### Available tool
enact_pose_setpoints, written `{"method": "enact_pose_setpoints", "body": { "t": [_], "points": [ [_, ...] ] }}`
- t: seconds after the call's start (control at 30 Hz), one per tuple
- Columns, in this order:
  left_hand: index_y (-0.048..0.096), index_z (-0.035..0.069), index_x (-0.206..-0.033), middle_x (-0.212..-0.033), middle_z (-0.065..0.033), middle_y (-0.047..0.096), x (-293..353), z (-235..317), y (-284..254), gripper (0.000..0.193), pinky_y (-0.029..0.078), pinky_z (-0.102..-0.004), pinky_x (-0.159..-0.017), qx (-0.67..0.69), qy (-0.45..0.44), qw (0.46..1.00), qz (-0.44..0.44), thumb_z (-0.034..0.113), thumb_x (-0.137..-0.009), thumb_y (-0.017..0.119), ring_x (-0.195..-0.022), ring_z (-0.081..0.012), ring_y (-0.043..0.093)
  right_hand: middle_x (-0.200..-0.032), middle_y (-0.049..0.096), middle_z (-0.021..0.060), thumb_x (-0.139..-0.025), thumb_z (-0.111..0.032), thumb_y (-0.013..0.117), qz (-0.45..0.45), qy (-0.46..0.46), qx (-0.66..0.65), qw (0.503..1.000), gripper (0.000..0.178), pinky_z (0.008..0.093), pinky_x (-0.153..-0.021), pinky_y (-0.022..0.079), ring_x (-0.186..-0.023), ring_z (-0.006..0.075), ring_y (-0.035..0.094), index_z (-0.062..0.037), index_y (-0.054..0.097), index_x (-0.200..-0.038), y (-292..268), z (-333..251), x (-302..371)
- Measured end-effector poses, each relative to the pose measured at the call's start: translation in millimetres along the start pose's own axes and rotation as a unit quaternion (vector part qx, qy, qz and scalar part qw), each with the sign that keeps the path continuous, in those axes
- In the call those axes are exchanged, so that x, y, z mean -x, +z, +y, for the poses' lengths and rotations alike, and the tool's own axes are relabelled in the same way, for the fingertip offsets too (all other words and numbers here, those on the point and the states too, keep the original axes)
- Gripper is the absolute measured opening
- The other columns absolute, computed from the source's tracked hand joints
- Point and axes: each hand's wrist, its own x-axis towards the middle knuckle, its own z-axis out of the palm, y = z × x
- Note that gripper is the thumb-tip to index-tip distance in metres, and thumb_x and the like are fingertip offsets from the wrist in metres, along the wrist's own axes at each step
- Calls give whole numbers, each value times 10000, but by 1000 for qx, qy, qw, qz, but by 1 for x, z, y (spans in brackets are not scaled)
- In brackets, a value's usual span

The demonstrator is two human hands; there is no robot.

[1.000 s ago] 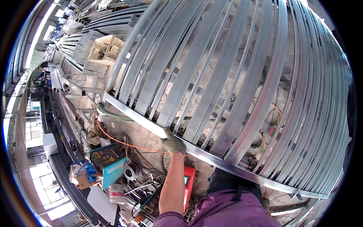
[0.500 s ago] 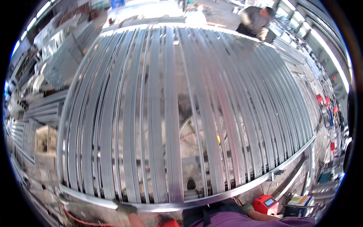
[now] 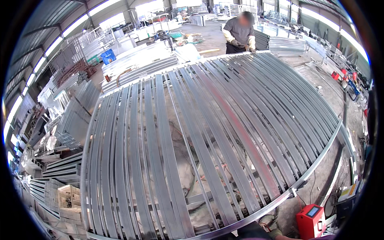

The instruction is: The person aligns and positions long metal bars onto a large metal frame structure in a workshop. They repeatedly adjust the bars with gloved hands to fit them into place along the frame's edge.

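Note:
A large rack of silvery metal bars (image 3: 208,156) fills the middle of the view, its bars running from me to the far side. A front metal rail (image 3: 256,214) bends along the rack's near edge. Just below this rail, at the lower border, a small part of my right hand (image 3: 274,233) shows in a greyish glove. Its fingers are too hidden to tell whether they hold anything. My left hand is out of the picture.
Across the rack a person (image 3: 241,34) in dark clothes stands with hands near its far edge. A red machine with a screen (image 3: 311,222) stands on the floor at right. Stacked metal profiles (image 3: 76,116) and a wooden crate (image 3: 69,197) lie at left.
My view has tilted up, showing more of the hall. My left hand, earlier at the front rail, has left the picture. The person across the rack now stands more upright.

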Motion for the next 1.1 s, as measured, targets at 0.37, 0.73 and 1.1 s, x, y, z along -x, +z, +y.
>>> {"method": "enact_pose_setpoints", "body": {
  "t": [0.37, 0.73, 1.1],
  "points": [
    [236, -41, -1542, -1444, -242, 436, 140, 181, -42, 1141, 377, -563, -1090, -32, 277, 940, -195, 514, -722, 804, -1338, -443, 440, -1094, 751, 216, -967, -473, 528, 2, 12, -25, 1000, 471, 515, -863, 580, -1007, 407, 735, -90, 794, -1035, 11, 27, -12],
    [191, -65, -1569, -1369, -250, 458, 122, 208, -61, 1195, 418, -531, -1039, -52, 257, 922, -285, 520, -711, 784, -1226, -427, 494, -1091, 755, 211, -983, -445, 522, 5, 12, -44, 999, 454, 512, -865, 584, -987, 415, 739, -86, 794, -1039, 3, 30, -29],
    [232, -52, -1568, -1386, -323, 507, 148, 251, -75, 1216, 436, -519, -1085, -5, 247, 899, -362, 553, -696, 825, -1277, -465, 516, -1088, 759, 205, -999, -417, 515, 8, -108, 81, 991, 438, 510, -867, 588, -968, 423, 742, -82, 793, -1043, 57, 74, -24]
  ]
}}
